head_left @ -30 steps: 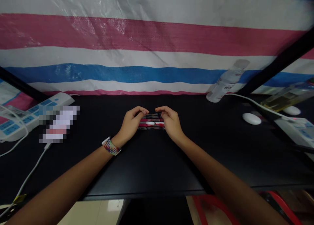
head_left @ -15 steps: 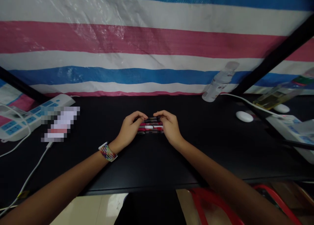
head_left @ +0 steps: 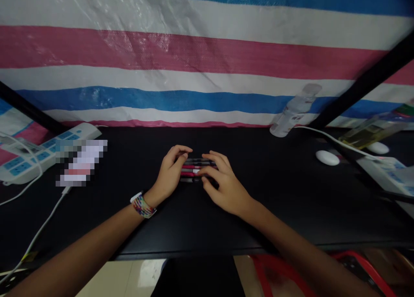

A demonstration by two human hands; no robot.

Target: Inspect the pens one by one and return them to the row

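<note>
Several pens (head_left: pixel 193 167), red, black and white, lie side by side in a row on the black desk (head_left: pixel 200 219). My left hand (head_left: pixel 170 174) curls against the row's left end, fingers bent over the pens. My right hand (head_left: pixel 223 182) lies over the row's right part with its fingers stretched out flat across the pens, hiding their right ends. A beaded bracelet sits on my left wrist.
A white power strip (head_left: pixel 42 152) and a cabled phone lie at the left. At the back right stand a tilted plastic bottle (head_left: pixel 295 110), a white mouse (head_left: pixel 327 157), a second strip and a bottle of yellow liquid. A striped tarp hangs behind; a red chair shows below.
My right hand has left its pinch at the row's right end, pulled slightly back and spread its fingers flat over the pens. The left hand stays at the left end.
</note>
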